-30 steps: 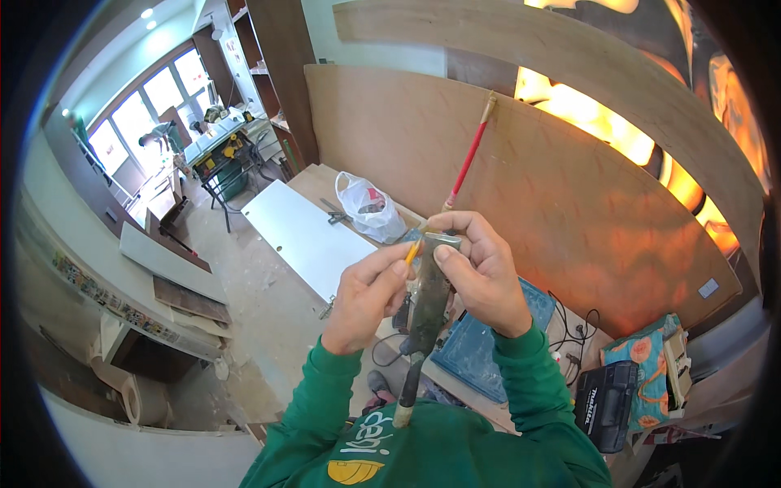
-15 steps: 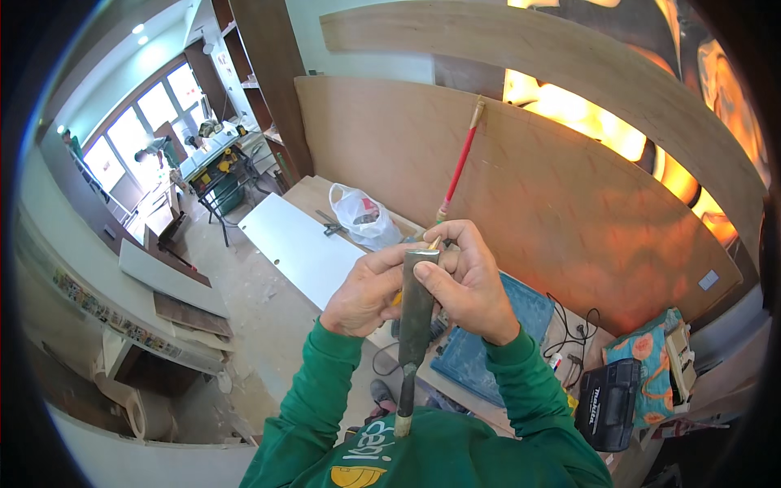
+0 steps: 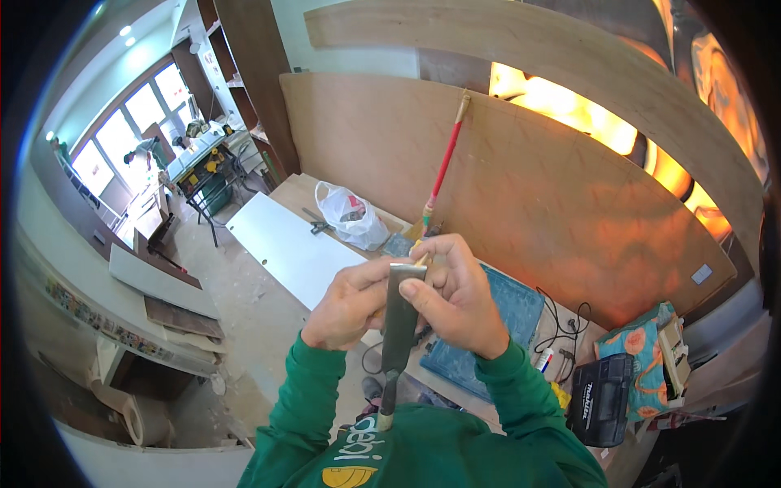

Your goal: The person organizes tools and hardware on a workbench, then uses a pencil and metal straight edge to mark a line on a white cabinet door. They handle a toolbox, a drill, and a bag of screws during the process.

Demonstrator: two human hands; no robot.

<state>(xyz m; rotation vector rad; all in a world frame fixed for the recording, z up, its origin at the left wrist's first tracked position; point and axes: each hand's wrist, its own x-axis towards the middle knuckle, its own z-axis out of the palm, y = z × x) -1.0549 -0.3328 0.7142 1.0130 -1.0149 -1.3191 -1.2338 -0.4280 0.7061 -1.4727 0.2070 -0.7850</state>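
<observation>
Right hand [image 3: 455, 291] is pinching a chisel [image 3: 399, 325], pencil tip [image 3: 422, 259] showing at its fingers; left hand [image 3: 346, 302], beside it, is resting curled, grip hidden.

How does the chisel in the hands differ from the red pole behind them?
Colour: the chisel is grey with a bright end edge; the red pole is mostly red, pale at its top. Shape: the chisel is broad and flat toward that edge; the red pole is slim. State: the chisel is held in the right hand; the red pole appears to lean on the brown board. Both are elongated.
</observation>
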